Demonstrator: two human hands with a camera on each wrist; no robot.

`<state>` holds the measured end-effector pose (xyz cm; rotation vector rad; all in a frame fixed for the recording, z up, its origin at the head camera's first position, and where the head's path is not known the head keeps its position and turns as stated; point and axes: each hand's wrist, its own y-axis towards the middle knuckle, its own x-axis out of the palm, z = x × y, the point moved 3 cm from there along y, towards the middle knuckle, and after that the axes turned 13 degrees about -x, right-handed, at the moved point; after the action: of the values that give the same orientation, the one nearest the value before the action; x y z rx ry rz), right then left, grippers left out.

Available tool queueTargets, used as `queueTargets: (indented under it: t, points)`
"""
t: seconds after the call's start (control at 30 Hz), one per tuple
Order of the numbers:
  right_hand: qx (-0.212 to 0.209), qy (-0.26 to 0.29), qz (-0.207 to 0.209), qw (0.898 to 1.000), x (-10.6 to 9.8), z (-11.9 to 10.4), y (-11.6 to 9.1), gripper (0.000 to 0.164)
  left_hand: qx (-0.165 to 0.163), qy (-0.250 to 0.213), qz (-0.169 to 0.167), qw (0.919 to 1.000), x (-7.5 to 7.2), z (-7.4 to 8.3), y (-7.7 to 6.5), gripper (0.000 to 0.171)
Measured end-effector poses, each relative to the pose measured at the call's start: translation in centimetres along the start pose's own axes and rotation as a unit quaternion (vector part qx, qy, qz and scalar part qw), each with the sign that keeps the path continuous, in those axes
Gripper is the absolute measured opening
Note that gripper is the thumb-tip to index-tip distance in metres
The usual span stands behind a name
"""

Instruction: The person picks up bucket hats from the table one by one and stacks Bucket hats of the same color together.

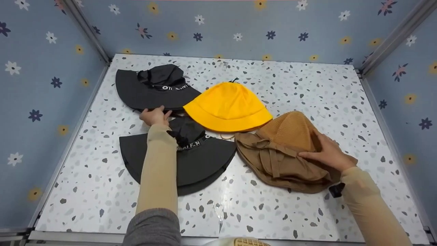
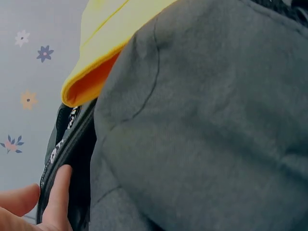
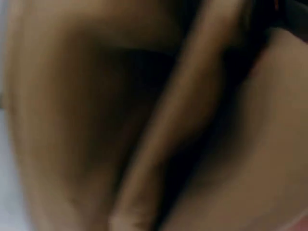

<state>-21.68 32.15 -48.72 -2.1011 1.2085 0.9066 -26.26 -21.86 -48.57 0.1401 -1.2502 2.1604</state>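
Observation:
My left hand (image 1: 155,116) is at the front brim edge of the back black wide-brimmed hat (image 1: 150,90), its fingers spread. Straight fingers (image 2: 58,197) show beside a black brim in the left wrist view. Below that forearm lies a second black hat (image 1: 201,164), partly covered by the sleeve. My right hand (image 1: 329,153) rests at the right side of a brown hat (image 1: 283,167) with a tied band, thumb extended over it and fingers against an orange-brown knit hat (image 1: 290,131). Brown fabric (image 3: 53,120) fills the right wrist view, blurred.
A yellow bucket hat (image 1: 228,107) lies in the middle, touching the back black hat. The speckled white table (image 1: 249,208) is bounded by blue flowered panels (image 1: 218,30) at the back and both sides.

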Motion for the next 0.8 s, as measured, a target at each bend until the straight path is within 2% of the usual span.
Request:
queueTargets:
  t: [0.13,0.3,0.43,0.63,0.8]
  points:
    - [-0.007,0.007,0.002,1.0,-0.3,-0.7,0.4,0.12,-0.021,-0.03,-0.023,0.999,-0.2,0.3,0.3,0.084]
    - [-0.016,0.013,0.016,1.0,-0.3,-1.3,0.7,0.12,-0.041,-0.029,-0.04,0.9979,-0.3,0.4,0.3,0.085]
    - [-0.018,0.02,0.026,0.999,-0.5,-1.8,0.8,0.119,-0.037,-0.04,-0.043,0.9976,0.0,0.3,0.3,0.085]
    - [-0.019,0.047,0.029,0.998,-0.4,-2.2,0.8,0.118,-0.021,-0.083,-0.058,0.9946,0.6,0.3,0.3,0.085]
    - [-0.028,0.115,0.043,0.992,-0.4,-2.7,1.2,0.112,-0.02,-0.099,-0.077,0.9919,0.7,0.3,0.1,0.084]
